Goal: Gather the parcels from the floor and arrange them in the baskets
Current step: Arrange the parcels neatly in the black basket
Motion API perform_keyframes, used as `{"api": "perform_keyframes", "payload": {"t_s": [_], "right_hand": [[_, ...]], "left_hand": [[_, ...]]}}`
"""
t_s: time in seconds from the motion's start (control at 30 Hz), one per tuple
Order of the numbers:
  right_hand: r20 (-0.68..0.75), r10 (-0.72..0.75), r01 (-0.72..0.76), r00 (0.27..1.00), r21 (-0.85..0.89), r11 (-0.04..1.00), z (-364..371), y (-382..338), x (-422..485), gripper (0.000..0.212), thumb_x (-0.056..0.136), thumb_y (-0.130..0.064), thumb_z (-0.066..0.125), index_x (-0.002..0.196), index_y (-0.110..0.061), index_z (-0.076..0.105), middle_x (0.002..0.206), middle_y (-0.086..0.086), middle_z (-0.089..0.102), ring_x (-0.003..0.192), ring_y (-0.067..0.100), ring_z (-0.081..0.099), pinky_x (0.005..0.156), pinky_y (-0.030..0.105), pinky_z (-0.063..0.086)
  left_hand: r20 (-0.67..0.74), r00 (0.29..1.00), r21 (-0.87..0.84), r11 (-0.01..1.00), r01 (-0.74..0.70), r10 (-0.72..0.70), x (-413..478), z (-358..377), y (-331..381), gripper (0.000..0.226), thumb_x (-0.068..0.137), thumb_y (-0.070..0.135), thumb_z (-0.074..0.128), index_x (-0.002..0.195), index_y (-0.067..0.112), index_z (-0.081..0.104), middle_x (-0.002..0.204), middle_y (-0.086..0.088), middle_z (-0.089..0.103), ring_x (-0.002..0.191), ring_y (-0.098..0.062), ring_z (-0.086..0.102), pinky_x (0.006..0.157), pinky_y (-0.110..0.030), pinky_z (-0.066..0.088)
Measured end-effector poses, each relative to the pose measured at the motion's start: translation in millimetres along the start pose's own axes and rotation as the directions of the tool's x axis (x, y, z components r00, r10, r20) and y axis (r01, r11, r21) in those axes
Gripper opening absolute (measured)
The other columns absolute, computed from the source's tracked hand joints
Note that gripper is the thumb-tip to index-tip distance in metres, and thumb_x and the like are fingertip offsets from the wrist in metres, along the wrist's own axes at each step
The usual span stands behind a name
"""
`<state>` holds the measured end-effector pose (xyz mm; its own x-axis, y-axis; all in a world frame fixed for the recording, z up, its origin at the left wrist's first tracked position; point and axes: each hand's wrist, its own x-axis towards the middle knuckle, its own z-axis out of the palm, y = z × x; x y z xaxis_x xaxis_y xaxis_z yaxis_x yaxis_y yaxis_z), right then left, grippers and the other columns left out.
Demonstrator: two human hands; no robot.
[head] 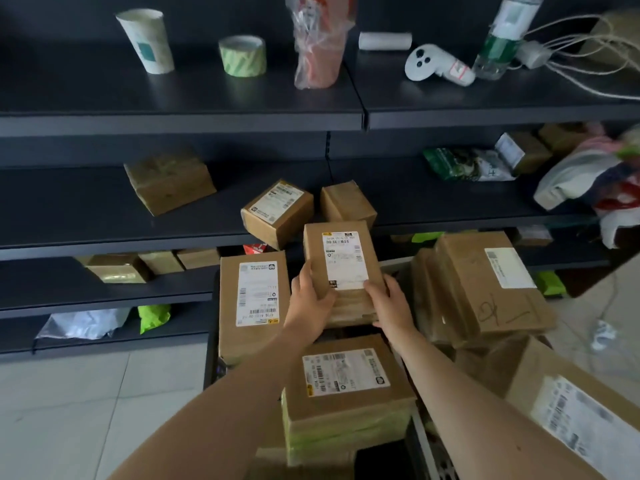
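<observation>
Parcel (341, 261) is gripped at its near end by left hand (310, 299) and right hand (391, 303), label up, long axis pointed away toward shelf (86, 209).

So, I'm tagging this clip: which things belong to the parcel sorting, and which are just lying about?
Job: held brown cardboard parcel with a white label; tall brown labelled parcel left of it; stack of brown labelled parcels below.
Lying about: white paper cup; green tape roll; white handheld controller; clear plastic bottle.
</observation>
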<state>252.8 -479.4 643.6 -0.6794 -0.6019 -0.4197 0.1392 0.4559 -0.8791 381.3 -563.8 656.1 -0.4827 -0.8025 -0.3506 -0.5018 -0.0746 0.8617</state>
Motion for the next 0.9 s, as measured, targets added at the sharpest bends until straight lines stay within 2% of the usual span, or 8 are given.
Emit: {"api": "perform_keyframes", "payload": {"t_s": [0.13,0.33,0.47,0.63,0.7,0.77,0.83,0.9], "right_hand": [[0.043,-0.072,0.081,0.996,-0.251,0.965,6,9,-3,0.04,0.096,-0.041,0.054,0.133,-0.03,0.045,0.104,-0.017,0.053,0.097,0.014,0.059,0.086,0.045,0.058],[0.031,-0.144,0.143,0.989,-0.454,0.88,5,17,4,0.021,0.098,-0.04,0.044,0.109,-0.026,0.054,0.1,-0.003,0.065,0.086,0.015,0.062,0.079,0.038,0.055],[0.065,-0.2,0.204,0.978,-0.53,0.823,2,25,11,0.033,0.101,-0.045,0.039,0.097,-0.018,0.058,0.089,-0.001,0.067,0.078,0.015,0.064,0.073,0.038,0.057],[0.066,-0.148,0.157,0.987,-0.618,0.771,0,63,8,0.038,0.1,-0.042,0.041,0.078,-0.016,0.055,0.071,0.003,0.062,0.064,0.021,0.063,0.063,0.046,0.057],[0.074,-0.183,0.183,0.98,-0.693,0.697,4,63,10,0.033,0.101,-0.038,0.04,0.084,-0.014,0.056,0.075,0.004,0.064,0.069,0.024,0.065,0.063,0.042,0.057],[0.161,-0.19,0.241,0.969,-0.799,0.551,13,57,12,0.023,0.101,-0.031,0.043,0.104,-0.013,0.058,0.095,0.006,0.066,0.086,0.026,0.067,0.068,0.034,0.053],[0.297,-0.092,0.304,0.95,-0.821,0.483,26,58,13,0.026,0.099,-0.02,0.044,0.12,-0.011,0.056,0.117,0.009,0.06,0.104,0.028,0.062,0.081,0.035,0.051],[0.389,0.102,0.279,0.915,-0.798,0.534,33,63,15,0.033,0.1,-0.016,0.041,0.129,-0.01,0.055,0.13,0.013,0.057,0.115,0.03,0.058,0.095,0.036,0.049]], "left_hand": [[-0.231,0.972,0.227,0.974,0.026,0.028,-5,1,-4,0.07,0.092,0.037,0.051,0.153,0.028,0.018,0.145,-0.005,0.034,0.128,-0.027,0.042,0.104,-0.045,0.043],[-0.249,0.968,0.452,0.888,0.082,0.037,-14,2,-17,0.067,0.097,0.043,0.04,0.155,0.027,0.01,0.131,-0.009,0.045,0.108,-0.026,0.053,0.089,-0.04,0.049],[-0.259,0.965,0.537,0.837,0.103,0.048,-11,1,-24,0.063,0.1,0.042,0.033,0.156,0.032,0.007,0.109,-0.006,0.055,0.086,-0.021,0.057,0.072,-0.035,0.051],[-0.189,0.977,0.775,0.626,0.085,0.101,-21,22,-32,0.052,0.101,0.036,0.033,0.151,0.022,0.028,0.124,-0.007,0.05,0.108,-0.023,0.055,0.08,-0.033,0.05],[-0.164,0.98,0.853,0.516,0.084,0.111,-21,35,-35,0.044,0.101,0.034,0.033,0.14,0.016,0.043,0.127,-0.008,0.046,0.113,-0.024,0.049,0.091,-0.033,0.045],[-0.081,0.996,0.92,0.387,0.062,0.034,-19,48,-41,0.04,0.099,0.031,0.034,0.13,0.014,0.053,0.131,-0.01,0.046,0.122,-0.029,0.042,0.103,-0.036,0.033],[0.015,0.993,0.909,0.414,0.036,-0.119,-14,60,-48,0.038,0.097,0.025,0.036,0.127,0.013,0.056,0.135,-0.012,0.049,0.129,-0.032,0.039,0.108,-0.04,0.03],[0.132,0.944,0.839,0.541,0.056,-0.302,-6,63,-52,0.036,0.099,0.019,0.034,0.129,0.01,0.053,0.133,-0.013,0.054,0.125,-0.032,0.048,0.105,-0.041,0.04]]}}
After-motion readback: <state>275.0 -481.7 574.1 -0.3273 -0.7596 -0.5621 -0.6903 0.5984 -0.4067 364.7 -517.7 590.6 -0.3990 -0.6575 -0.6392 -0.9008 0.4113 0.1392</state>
